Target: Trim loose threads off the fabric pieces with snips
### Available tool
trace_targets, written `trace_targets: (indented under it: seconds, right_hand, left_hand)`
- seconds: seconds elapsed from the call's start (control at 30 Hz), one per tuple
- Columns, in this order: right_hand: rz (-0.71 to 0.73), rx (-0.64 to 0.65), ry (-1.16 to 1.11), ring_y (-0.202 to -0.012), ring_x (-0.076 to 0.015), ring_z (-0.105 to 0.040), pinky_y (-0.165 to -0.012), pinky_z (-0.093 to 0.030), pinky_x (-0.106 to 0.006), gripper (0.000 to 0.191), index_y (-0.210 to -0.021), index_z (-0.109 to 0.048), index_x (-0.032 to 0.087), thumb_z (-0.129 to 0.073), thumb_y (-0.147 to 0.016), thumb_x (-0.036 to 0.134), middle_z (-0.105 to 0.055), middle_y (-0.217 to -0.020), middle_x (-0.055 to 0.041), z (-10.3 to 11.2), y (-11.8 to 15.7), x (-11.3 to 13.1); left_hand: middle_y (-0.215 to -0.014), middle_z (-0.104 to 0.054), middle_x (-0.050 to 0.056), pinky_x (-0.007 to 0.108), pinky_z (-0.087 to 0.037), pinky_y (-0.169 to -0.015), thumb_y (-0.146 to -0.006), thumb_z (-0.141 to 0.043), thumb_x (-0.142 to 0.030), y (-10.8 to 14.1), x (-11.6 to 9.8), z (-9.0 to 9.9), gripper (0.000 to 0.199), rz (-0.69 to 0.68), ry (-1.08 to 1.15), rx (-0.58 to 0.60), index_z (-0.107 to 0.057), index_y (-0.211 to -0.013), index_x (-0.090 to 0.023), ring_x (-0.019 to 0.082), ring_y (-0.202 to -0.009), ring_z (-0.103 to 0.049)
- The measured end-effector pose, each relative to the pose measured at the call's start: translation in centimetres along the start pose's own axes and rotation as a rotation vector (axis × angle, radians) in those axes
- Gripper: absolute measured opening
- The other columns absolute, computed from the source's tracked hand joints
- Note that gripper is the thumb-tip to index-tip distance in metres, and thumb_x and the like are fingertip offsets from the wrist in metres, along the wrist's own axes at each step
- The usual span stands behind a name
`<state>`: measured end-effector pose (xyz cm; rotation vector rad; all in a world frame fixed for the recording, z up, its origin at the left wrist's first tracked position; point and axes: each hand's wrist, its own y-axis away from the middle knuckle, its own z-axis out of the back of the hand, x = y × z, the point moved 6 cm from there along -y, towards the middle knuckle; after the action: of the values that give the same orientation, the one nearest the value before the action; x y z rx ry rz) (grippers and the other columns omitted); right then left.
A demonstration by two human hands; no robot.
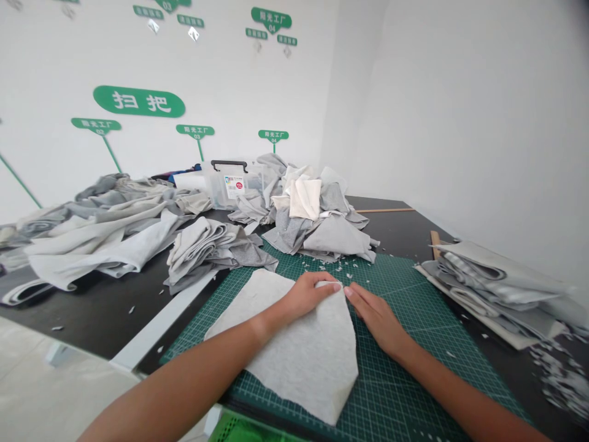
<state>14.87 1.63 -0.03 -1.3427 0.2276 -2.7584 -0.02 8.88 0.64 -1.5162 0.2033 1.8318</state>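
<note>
A light grey piece of cloth [308,362] lies on the green cutting mat [391,380], its near corner curling up slightly. My left hand [310,294] rests on the cloth and pinches its far right edge between thumb and fingers. Right beside it, the fingertips of my right hand [377,316] are pressed together at that same edge. Whether they also hold a small scrap or thread there is too small to see. Small pale scraps [338,267] are scattered on the mat beyond my hands.
A folded grey cloth stack [207,242] sits left of the mat, with a larger cloth heap [110,221] further left. Behind the mat are piled cloth pieces [308,202] and a clear plastic box [230,184]. Stacked cloth [492,291] and shredded scraps [564,374] lie at right.
</note>
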Motion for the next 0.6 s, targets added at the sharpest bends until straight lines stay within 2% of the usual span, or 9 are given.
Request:
trace_targets:
  seconds: [0.17,0.6]
  right_hand:
    - [-0.004,0.019,0.003,-0.067,-0.0140,-0.045,-0.062,-0.033,-0.025,0.042,-0.077,-0.044,0.022,-0.037,-0.100,0.057,-0.045,-0.069,0.0050,0.01,-0.08,0.06]
    - [-0.011,-0.008,-0.005,-0.066,-0.0141,-0.043,-0.061,-0.032,-0.025,0.042,-0.075,-0.043,0.022,-0.038,-0.099,0.056,-0.044,-0.068,0.0047,0.06,-0.12,-0.04]
  left_hand:
    - [-0.092,-0.071,0.004,0.025,-0.045,-0.081,-0.089,-0.059,-0.043,-0.19,0.56,0.12,0.030,0.001,0.000,-0.039,-0.072,-0.091,-0.015,0.017,-0.086,-0.061]
    - [-0.094,-0.072,0.005,0.026,-0.046,-0.083,-0.089,-0.059,-0.045,-0.09,0.56,-0.01,0.033,0.021,0.001,-0.016,-0.073,-0.093,-0.015,0.018,-0.088,-0.063]
